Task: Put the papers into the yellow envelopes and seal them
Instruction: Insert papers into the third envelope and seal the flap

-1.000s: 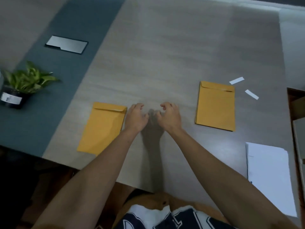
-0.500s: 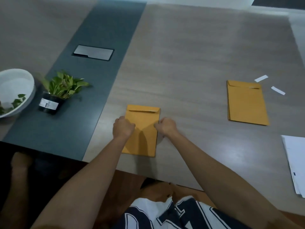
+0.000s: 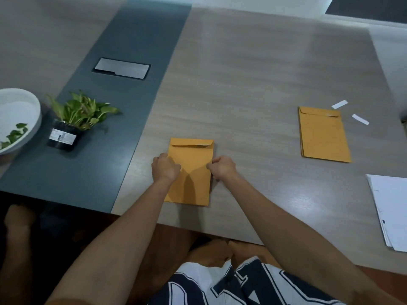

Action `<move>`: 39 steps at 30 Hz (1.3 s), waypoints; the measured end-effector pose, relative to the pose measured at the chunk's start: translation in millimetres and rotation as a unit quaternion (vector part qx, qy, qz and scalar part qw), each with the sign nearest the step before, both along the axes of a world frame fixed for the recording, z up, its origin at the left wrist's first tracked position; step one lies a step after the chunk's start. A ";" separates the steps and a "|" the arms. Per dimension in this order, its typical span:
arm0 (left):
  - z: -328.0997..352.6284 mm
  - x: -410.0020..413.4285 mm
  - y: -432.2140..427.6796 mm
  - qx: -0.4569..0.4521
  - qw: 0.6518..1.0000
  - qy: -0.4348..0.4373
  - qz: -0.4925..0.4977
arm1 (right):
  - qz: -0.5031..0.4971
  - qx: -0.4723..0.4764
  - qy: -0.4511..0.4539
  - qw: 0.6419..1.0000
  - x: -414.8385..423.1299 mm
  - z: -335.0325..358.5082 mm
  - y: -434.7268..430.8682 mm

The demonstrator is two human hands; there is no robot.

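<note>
1. The table (image 3: 264, 69) is the biggest thing. It is grey wood, with a dark strip (image 3: 123, 111) running down its left part.
2. A pile of white papers (image 3: 394, 208) lies at the right edge of the table. Part of it is out of the picture.
3. The near envelope (image 3: 193, 155) lies flat by the front edge of the table, just right of the dark strip. It is yellow-brown and taller than it is wide. Its flap is folded down at the far end, and the flap's right corner lifts a little. A dark shadow falls on its lower half.
4. The envelope pile (image 3: 322, 137) lies well off to the right, with the top flap folded down too.
5. The left hand (image 3: 165, 169) is on the near envelope's left edge. Its fingers (image 3: 175, 167) are curled and grip that edge.
6. The right hand (image 3: 223, 167) pinches the right edge with curled fingers.
7. A small green plant (image 3: 81, 111) stands in a black pot on the dark strip.
8. Two little white strips (image 3: 339, 104) lie just beside the envelope pile's far right corner.
</note>
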State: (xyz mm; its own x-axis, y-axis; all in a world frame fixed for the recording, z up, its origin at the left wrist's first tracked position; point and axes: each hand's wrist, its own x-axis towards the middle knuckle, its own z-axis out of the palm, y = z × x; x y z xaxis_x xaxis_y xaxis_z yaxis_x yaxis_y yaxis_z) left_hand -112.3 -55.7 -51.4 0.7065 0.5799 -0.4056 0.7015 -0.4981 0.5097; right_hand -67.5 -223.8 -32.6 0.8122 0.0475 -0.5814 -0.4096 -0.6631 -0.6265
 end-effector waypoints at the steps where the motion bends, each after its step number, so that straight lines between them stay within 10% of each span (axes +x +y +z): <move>1: -0.8 -0.5 0.1 -0.001 1.000 0.001 0.002 | -0.005 -0.001 -0.005 1.000 0.2 0.6 -0.4; 18: 16.3 15.5 -23.7 -0.087 0.994 -0.071 0.015 | -0.124 0.054 -0.021 0.991 12.6 -4.2 -46.1; 39: 5.9 81.4 -284.5 -0.144 0.945 -0.002 -0.293 | -0.111 -0.183 -0.160 0.964 -31.2 -4.4 -330.9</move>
State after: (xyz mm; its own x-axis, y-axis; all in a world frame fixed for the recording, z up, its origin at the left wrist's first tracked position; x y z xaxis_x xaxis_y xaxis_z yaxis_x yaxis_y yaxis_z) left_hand -30.9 -340.2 -45.5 0.8739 -0.0449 -0.4840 0.3465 -0.6408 0.6851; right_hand -98.6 -554.7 -37.0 0.9198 -0.3077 -0.2435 -0.3903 -0.7823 -0.4854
